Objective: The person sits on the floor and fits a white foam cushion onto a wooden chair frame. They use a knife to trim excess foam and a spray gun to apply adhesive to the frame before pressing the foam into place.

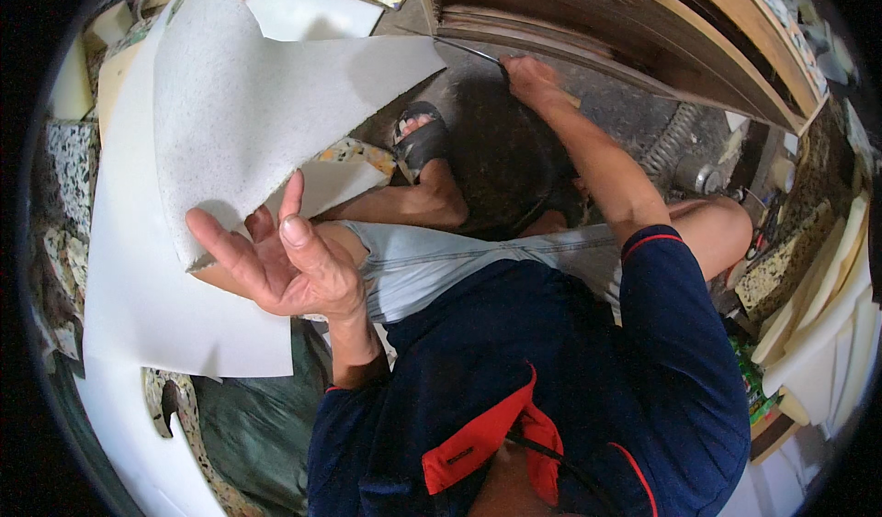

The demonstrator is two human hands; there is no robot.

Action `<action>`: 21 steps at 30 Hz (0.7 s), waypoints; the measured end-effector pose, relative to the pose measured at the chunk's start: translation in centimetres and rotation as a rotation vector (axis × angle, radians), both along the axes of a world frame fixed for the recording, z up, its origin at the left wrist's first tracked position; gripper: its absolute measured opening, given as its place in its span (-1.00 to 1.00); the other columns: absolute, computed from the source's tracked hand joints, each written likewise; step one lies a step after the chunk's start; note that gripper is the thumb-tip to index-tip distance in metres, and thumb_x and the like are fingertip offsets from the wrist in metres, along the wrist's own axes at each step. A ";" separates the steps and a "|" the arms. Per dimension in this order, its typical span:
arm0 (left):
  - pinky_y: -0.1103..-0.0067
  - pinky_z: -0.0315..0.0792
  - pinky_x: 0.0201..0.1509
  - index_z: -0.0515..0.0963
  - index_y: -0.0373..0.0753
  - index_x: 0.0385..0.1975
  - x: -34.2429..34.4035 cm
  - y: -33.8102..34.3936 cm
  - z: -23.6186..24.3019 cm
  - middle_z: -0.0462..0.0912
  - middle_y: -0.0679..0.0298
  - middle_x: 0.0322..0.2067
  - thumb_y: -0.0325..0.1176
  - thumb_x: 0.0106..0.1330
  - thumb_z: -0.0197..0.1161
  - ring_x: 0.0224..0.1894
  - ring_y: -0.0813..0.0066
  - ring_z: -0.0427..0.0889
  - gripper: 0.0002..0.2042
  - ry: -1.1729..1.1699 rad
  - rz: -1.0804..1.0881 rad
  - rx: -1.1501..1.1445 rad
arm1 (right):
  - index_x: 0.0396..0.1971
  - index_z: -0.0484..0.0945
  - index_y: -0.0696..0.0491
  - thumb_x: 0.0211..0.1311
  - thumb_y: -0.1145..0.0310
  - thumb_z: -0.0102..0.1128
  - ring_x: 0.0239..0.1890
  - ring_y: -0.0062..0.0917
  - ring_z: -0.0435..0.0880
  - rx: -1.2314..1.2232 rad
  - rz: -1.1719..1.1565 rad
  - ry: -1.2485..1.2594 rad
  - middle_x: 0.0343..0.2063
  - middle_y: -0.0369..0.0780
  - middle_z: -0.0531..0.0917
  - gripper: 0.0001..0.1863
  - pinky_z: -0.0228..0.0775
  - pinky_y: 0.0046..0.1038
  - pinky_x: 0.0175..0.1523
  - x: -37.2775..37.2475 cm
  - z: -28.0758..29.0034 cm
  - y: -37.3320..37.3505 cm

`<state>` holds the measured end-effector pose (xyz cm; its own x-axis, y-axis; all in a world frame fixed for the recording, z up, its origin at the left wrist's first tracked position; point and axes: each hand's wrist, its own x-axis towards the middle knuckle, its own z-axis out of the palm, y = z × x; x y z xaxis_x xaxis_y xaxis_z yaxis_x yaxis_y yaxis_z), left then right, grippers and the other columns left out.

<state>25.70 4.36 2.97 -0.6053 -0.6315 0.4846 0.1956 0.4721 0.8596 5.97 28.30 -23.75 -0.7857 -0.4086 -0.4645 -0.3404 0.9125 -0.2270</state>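
Observation:
My left hand [285,260] is raised with the palm toward me and the fingers spread. The backs of its fingers rest against the lower edge of a lifted white foam sheet [239,95], and nothing lies in the palm. My right hand [533,78] reaches forward to the lower edge of a wooden frame [625,21]. It is closed on the handle of a long thin knife [464,50], whose blade runs left along the frame to the foam sheet's upper corner. I am sitting with bare knees, one foot in a dark sandal [418,136].
A larger flat white foam sheet [138,306] lies beneath the lifted one. Speckled multicoloured foam blocks [69,173] are on the left, and cream foam slabs [822,324] are stacked on the right. A ribbed metal hose [675,136] lies beyond my right knee.

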 end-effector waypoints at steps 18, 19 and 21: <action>0.49 0.61 -0.09 0.54 -0.33 0.07 13.6 -12.8 13.5 0.65 0.09 -0.10 -0.33 0.47 0.16 -0.18 0.40 0.67 -0.72 -0.148 0.676 0.015 | 0.13 0.37 0.04 0.28 0.49 0.05 -0.11 0.11 0.65 -0.041 0.246 0.074 -0.10 0.12 0.59 -0.60 0.54 0.03 -0.08 3.3 4.7 6.0; 0.53 0.59 -0.08 0.57 -0.29 -0.01 15.6 -14.1 14.8 0.65 0.10 -0.11 -0.29 0.47 0.16 -0.17 0.41 0.66 -0.76 -0.222 0.710 0.044 | 0.14 0.35 0.04 0.28 0.47 0.07 -0.13 0.12 0.65 -0.076 0.252 0.094 -0.10 0.13 0.57 -0.59 0.54 0.04 -0.09 3.2 5.7 5.6; 0.47 0.56 0.02 0.58 -0.30 -0.04 19.9 -15.2 15.5 0.64 0.10 -0.10 -0.39 0.41 0.22 -0.14 0.36 0.66 -0.79 -0.393 0.658 0.253 | 0.15 0.33 0.04 0.29 0.44 0.08 -0.14 0.12 0.64 -0.167 0.295 0.125 -0.08 0.13 0.56 -0.58 0.53 0.04 -0.08 2.7 8.2 4.9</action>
<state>45.59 -10.88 18.48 -0.1677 -0.9799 0.1078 -0.3934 0.1668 0.9041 8.72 33.24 -15.54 -0.6690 -0.6885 -0.2801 -0.6181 0.7246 -0.3048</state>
